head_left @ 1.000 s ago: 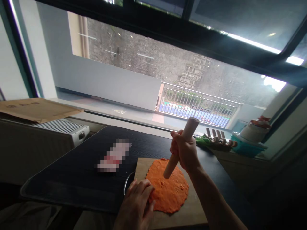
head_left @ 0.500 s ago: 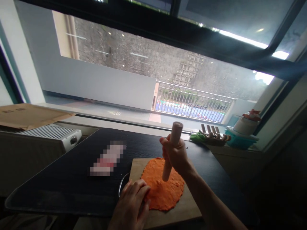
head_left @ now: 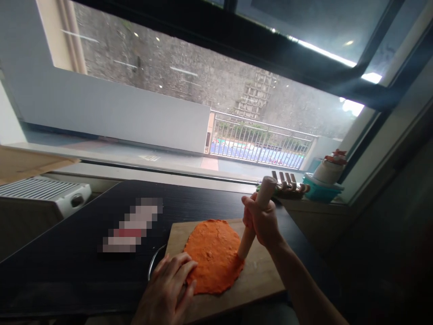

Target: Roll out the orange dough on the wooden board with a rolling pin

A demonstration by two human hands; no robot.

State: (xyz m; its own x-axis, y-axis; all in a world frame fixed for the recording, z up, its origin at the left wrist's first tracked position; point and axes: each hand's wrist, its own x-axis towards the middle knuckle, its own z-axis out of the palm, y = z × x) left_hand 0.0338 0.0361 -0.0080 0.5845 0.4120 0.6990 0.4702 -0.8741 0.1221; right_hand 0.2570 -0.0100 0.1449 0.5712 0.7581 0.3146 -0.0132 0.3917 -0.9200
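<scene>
A flat, roughly round sheet of orange dough lies on a wooden board. My right hand is wrapped around a wooden rolling pin, which is tilted nearly upright. The pin's lower end meets the right edge of the dough. My left hand rests at the dough's left edge, fingers stretched out and slightly bent, with the fingertips on or beside the dough. The thumb lies near its lower left rim, and the palm's underside is hidden.
Left of the board, a blurred-out item lies on the dark table. A metal rim peeks out beside the board. On the sill stand a brown rack-like object and a teal container. A radiator is at left.
The rolling pin in my right hand has moved from the dough's middle to its right edge. My left hand stays at the left edge. The whole view has shifted a little.
</scene>
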